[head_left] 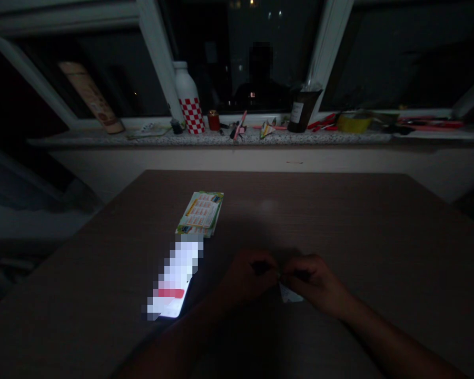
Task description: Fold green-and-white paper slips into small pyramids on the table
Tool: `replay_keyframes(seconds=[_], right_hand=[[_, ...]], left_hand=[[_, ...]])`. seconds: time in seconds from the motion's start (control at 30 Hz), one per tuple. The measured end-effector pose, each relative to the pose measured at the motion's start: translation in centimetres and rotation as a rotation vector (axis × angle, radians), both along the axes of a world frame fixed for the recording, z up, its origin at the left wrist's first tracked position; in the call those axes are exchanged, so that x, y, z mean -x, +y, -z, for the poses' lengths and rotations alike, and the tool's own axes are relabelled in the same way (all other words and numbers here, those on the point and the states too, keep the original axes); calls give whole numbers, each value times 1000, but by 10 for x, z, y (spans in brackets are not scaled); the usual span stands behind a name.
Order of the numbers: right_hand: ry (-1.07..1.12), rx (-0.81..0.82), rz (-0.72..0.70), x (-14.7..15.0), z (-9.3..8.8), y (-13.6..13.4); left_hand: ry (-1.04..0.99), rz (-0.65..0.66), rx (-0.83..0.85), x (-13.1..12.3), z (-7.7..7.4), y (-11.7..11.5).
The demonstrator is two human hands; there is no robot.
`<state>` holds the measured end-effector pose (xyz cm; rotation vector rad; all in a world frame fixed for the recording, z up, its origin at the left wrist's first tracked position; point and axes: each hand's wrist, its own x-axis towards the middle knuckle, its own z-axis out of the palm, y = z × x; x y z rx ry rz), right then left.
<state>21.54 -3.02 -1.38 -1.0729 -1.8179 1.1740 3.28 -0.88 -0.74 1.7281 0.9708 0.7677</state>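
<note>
In the dim head view, my left hand (250, 273) and my right hand (316, 281) meet low over the table, right of the middle. Both are closed in a pinch, fingertips almost touching at the top of a small pale piece of paper (290, 296). Its lower part shows below my fingers, with faint printing on it; the rest is hidden by my hands. To the left of my left hand lies a lit phone (176, 307), its screen blurred out. Just beyond the phone sits a stack of printed paper cards (201, 211) in green, white and yellow.
Beyond the brown table (324, 205) runs a speckled windowsill (213, 139). On it stand a white bottle with red checks (191, 113), a tan bottle (92, 97), a small red jar (213, 121), a dark bag (298, 113) and a yellow tape roll (354, 123).
</note>
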Motion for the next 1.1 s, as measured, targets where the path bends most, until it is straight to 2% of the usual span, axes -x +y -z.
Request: replay_keyframes(seconds=[0.27,0.73,1.1], right_hand=[[0,-51,19,1,1,-1],[-39,-133,76,2,0,-2],[-53,-159,120,2,1,-1]], left_hand=[[-52,-11,-41,-1,-2,0],[-143,-68,31,-5,4,-1],[-101,-96,107,-6,2,-2]])
